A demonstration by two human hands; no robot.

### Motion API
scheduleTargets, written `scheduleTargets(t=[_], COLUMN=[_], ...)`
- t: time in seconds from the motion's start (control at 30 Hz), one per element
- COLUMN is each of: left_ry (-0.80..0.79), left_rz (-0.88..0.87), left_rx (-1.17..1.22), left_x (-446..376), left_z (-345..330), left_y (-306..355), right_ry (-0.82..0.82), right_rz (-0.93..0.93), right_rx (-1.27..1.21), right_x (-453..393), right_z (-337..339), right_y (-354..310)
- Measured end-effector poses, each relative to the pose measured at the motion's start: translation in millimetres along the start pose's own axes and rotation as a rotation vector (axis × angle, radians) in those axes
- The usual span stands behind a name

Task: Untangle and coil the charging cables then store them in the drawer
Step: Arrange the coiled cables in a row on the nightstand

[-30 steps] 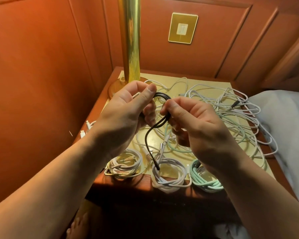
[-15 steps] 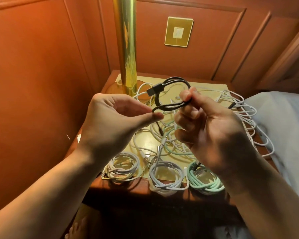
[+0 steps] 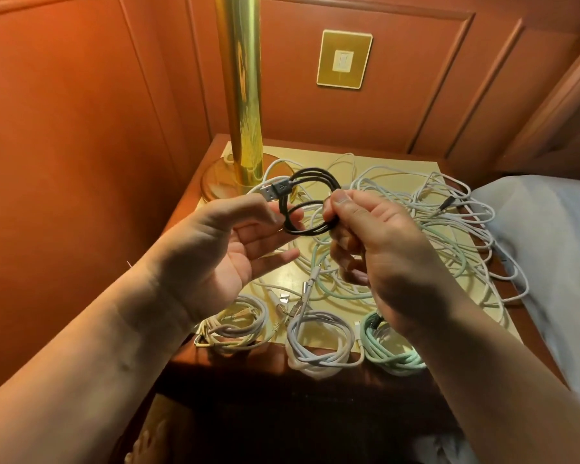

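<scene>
A short black cable (image 3: pixel 310 204) is wound into a small coil and held above the nightstand (image 3: pixel 195 358). Its grey USB plug (image 3: pixel 273 191) sticks out to the upper left. My right hand (image 3: pixel 385 249) pinches the coil's right side between thumb and forefinger. My left hand (image 3: pixel 228 246) is palm up, with thumb and forefinger pinching the coil's left side just below the plug. Three finished coils lie along the front edge: a cream coil (image 3: pixel 235 324), a white coil (image 3: pixel 318 346) and a mint coil (image 3: pixel 394 351). No drawer shows.
A tangled pile of white and mint cables (image 3: pixel 449 229) covers the yellow mat (image 3: pixel 399 162) behind my hands. A brass lamp pole (image 3: pixel 241 95) stands at the back left on its round base. A white bed sheet (image 3: pixel 549 249) borders the right side, and wood panelling closes in the left and back.
The dangling tail of the black cable has been wound in, so it now forms a compact coil. Both hands have risen and spread slightly, and my left palm has turned upward.
</scene>
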State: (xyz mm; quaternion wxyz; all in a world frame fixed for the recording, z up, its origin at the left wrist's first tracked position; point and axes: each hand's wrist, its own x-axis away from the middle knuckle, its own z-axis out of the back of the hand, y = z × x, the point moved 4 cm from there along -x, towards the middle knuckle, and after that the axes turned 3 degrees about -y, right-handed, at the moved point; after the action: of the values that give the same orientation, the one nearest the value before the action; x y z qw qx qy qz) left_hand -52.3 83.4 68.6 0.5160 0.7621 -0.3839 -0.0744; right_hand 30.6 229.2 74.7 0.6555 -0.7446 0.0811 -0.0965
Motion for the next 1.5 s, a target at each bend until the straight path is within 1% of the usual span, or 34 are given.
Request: scheduleTargets(t=[0.13,0.23,0.3,0.37,0.43,0.6,0.67,0.73,0.77,0.9,1.0,1.07,1.13,1.23,1.27,1.3,1.33,1.37,1.4,1.5], left_ry=[-0.02,-0.058,-0.045,-0.025,-0.067,-0.311,-0.403,-0.434,-0.393,-0.048,0.073,0.193,0.305,0.395,0.401,0.398,0.394,0.389,0.374,0.274], left_rz=[-0.007,-0.005,-0.025,-0.043,-0.028,0.055,0.057,0.029,-0.001,-0.256,-0.425,-0.556,-0.737,-1.019,-1.089,-1.122,-1.114,-1.067,-0.982,-0.609], left_rx=[-0.21,-0.349,-0.389,-0.398,-0.38,-0.212,-0.127,-0.098,-0.123,-0.388,-0.444,-0.629,-0.849,-1.094,-1.148,-1.166,-1.146,-1.092,-1.003,-0.585], left_x=[-2,-2,-1,-2,-3,-12,-13,-14,-15,-14,-6,-4,-1,9,10,11,11,9,6,-7], left_z=[1,-1,1,2,2,7,6,3,3,4,3,8,13,8,6,4,4,6,9,15], left_y=[0,1,0,-1,-2,-9,-10,-9,-9,-2,1,3,6,10,10,9,9,9,9,6], right_ry=[0.029,0.058,0.054,0.05,0.045,-0.003,-0.033,-0.055,-0.057,-0.006,-0.016,-0.027,-0.02,0.002,0.009,0.014,0.015,0.014,0.008,-0.013], right_rz=[0.023,0.087,0.123,0.124,0.082,-0.133,-0.213,-0.225,-0.21,-0.14,-0.053,0.0,0.027,0.035,0.033,0.031,0.032,0.035,0.04,0.061], right_rx=[0.076,0.191,0.274,0.3,0.245,-0.044,-0.174,-0.2,-0.174,-0.055,0.052,0.114,0.19,0.27,0.28,0.283,0.281,0.278,0.278,0.306], right_x=[-1,0,0,0,0,0,0,0,-1,-3,-1,0,-1,-3,-3,-3,-3,-3,-4,-4], right_z=[0,2,1,-1,-3,-6,-8,-8,-7,0,-3,-5,-5,-3,-2,-2,-1,-1,-1,0], right_y=[3,4,4,4,5,7,10,12,12,14,11,11,12,15,16,16,16,16,16,14])
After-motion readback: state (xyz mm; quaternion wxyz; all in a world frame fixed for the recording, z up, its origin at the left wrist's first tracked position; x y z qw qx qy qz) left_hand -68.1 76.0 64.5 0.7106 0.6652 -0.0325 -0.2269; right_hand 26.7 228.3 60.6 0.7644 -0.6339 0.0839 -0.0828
